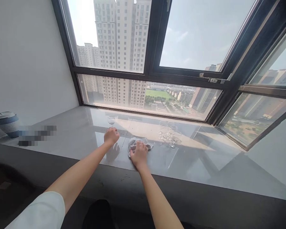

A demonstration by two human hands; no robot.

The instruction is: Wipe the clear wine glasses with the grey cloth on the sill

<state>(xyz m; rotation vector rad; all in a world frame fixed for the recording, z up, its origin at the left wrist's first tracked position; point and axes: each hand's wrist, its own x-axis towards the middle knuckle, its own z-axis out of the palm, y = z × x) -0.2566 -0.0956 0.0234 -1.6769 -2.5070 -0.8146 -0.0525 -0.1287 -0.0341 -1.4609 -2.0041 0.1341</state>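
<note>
My left hand (112, 136) is closed around the stem of a small clear wine glass (111, 120), whose bowl shows upright above my fingers. Its lower stem and foot are hidden by the hand. Beside it, my right hand (140, 153) rests on a crumpled grey cloth (132, 143) lying on the tiled window sill (190, 168), its fingers bent over the fabric. Farther right, several clear stemmed glasses (173, 140) stand close together; their outlines overlap and are hard to separate.
A blue and white round container (6, 124) stands at the far left, next to a blurred-out patch. Dark-framed windows (147, 76) rise behind the sill, with a metal latch (213, 80) on one frame. The sill's front edge (171, 176) runs beneath my forearms.
</note>
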